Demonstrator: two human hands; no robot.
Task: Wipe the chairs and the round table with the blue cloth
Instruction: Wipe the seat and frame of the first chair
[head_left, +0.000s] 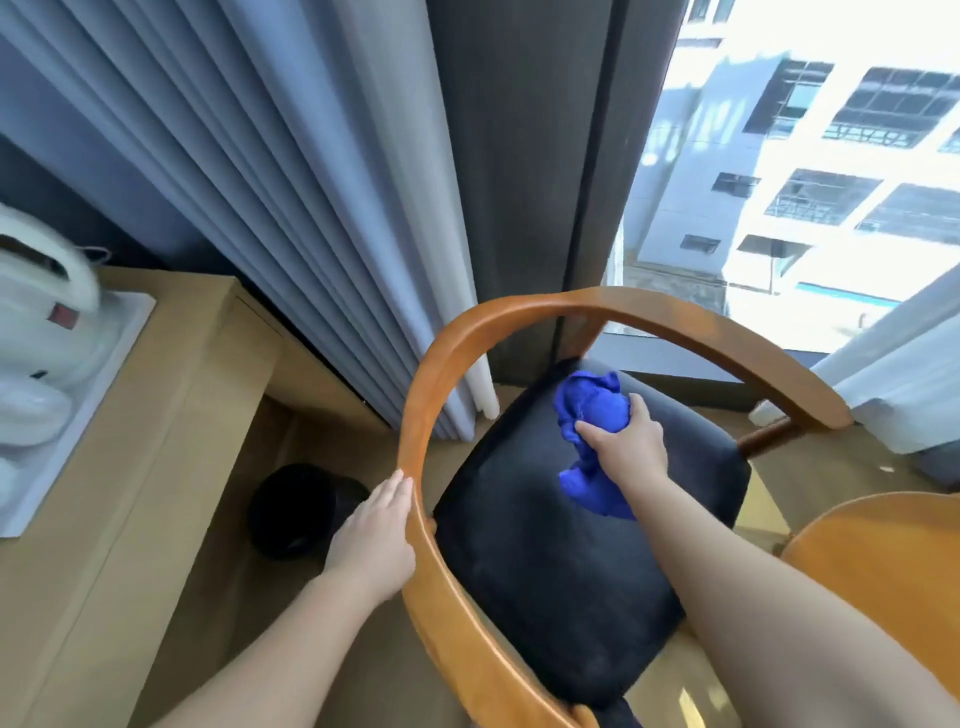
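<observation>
One chair (675, 322) is mid-wipe — the right hand (631, 441) has its fingers curled round the bunched blue cloth (592, 405), pressed on the dark seat (545, 571) beneath them. The left hand (376, 530) lays straight, closed fingers against the rail (415, 415). Remaining, I judge — the round table (883, 561) right of them, other chairs.

curtain (311, 208) drawn | black bin (306, 512) on floor | white kettle (41, 322) on tray (78, 415)
</observation>
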